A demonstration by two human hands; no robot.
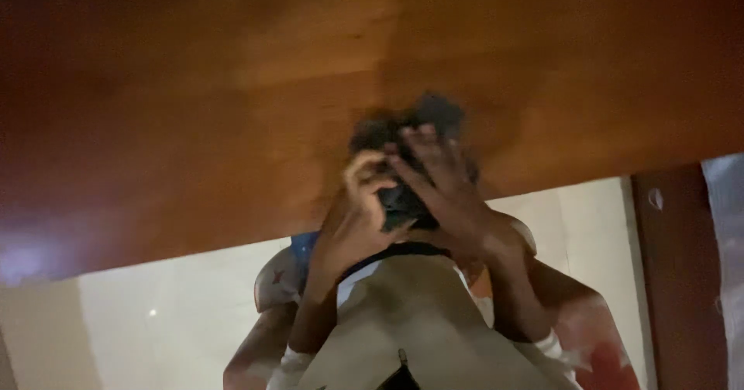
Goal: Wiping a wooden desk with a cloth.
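Both my hands are up at the near edge of the wooden bench (pixel 194 111), wrapped around a small dark object (pixel 403 204) that is too blurred for me to tell what it is. My left hand (pixel 356 219) is curled against its left side with the fingers (pixel 364 169) bent round it, and my right hand (pixel 446 196) lies over its top and right side, fingers spread across it, so both are grasping it. A second dark blurred lump (pixel 434 115) sits just beyond my fingertips on the bench; whether it is part of the same thing I cannot tell. The bench surface stretches wide and brown to the left and right of my hands. Its near edge runs slantwise across the view, just under my wrists. Below that edge lies pale floor (pixel 155 320), and my knees and light-coloured clothing (pixel 418 312) fill the space beneath my forearms. A dark reddish upright post (pixel 678 281) stands at the right, well apart from my right arm.
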